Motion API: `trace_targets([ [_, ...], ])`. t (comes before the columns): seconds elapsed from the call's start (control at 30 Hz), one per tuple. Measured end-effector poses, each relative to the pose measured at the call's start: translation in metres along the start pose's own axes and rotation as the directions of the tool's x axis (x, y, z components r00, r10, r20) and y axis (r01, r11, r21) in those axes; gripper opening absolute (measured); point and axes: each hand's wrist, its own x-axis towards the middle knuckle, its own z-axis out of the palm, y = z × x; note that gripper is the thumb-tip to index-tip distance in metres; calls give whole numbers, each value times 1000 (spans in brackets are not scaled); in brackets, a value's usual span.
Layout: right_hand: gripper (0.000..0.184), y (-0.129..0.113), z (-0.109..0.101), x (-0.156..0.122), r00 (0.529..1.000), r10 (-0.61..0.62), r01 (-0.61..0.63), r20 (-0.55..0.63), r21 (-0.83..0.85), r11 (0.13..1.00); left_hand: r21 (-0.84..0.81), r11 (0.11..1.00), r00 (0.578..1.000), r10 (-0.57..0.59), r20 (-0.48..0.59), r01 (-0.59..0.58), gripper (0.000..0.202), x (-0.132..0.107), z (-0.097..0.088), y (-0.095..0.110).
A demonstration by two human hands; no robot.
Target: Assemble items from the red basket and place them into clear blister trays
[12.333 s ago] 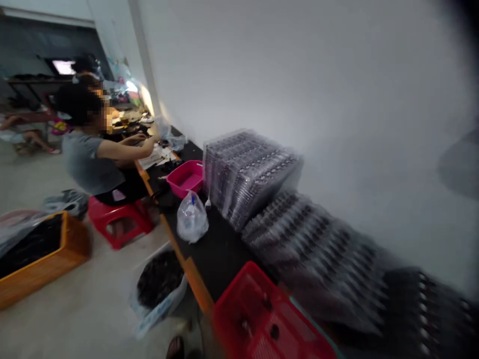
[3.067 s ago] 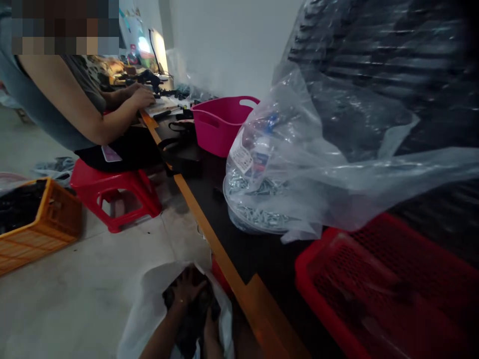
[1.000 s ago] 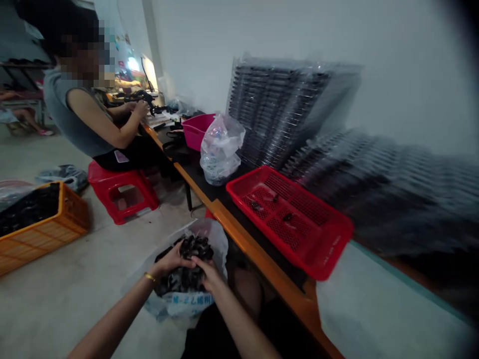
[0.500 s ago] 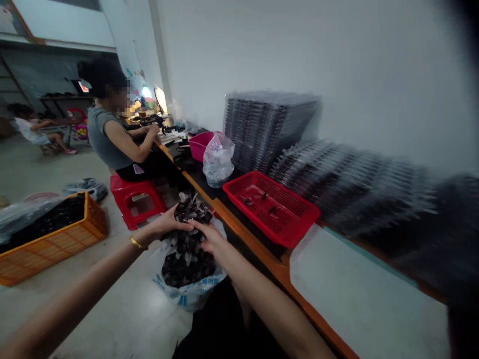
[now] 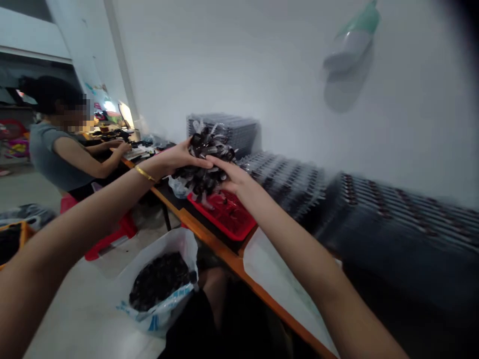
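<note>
Cupping a clump of dark plastic parts (image 5: 202, 167) between my left hand (image 5: 177, 159) and right hand (image 5: 232, 177), its middle hidden by my fingers, a red basket (image 5: 239, 232) partly blocked beyond, a white sack (image 5: 175, 244) on the near floor

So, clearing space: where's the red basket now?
In the head view, the red basket sits on the black bench, just below the dark parts between the left hand and right hand.

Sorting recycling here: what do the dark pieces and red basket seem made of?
The dark pieces look like glossy black plastic, given their sheen, though blur leaves that open. The red basket looks like moulded plastic, with its even mesh walls.
</note>
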Motion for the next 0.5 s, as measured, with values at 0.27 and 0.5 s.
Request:
trace_targets([
  [0.27,38,59,-128,-17,942,310,-336,-130,-402,852,241,969,968,-113,222,58,84,38,89,-132],
  [0.5,72,21,-153,-21,921,363,-357,-139,-673,648,589,796,940,-292,177,136,107,53,75,-138],
])
